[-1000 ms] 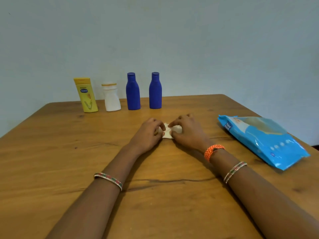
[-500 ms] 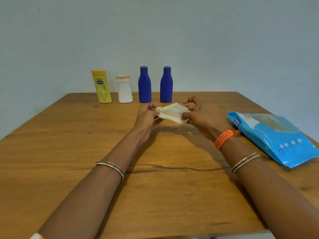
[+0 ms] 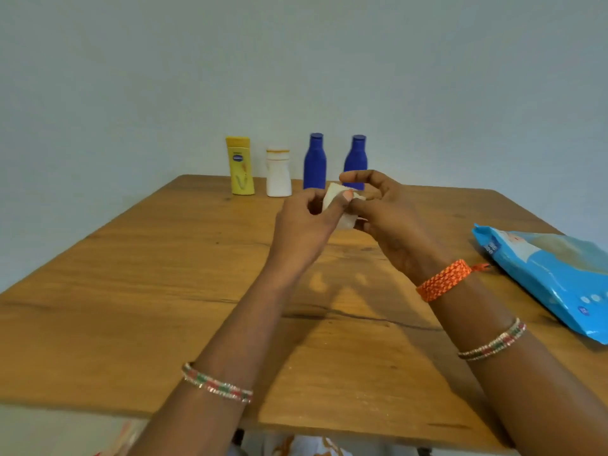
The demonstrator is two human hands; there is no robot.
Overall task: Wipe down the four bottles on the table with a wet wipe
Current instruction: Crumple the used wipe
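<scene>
Holding a folded wet wipe [image 3: 339,205] above the wooden table [image 3: 131,291], pinched between both hands.
A blue wipes pack [image 3: 552,274] lies at the right edge; four bottles are lined along the far edge: two blue [image 3: 315,162] [image 3: 357,156], one yellow [image 3: 240,166], one white [image 3: 278,172]. The wipe is gripped by the left hand [image 3: 306,228] and right hand [image 3: 388,218].

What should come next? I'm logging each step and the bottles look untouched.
Probably free one hand to pick up a bottle: both the left hand and right hand pinch the wet wipe in the air, short of the upright yellow bottle.
</scene>
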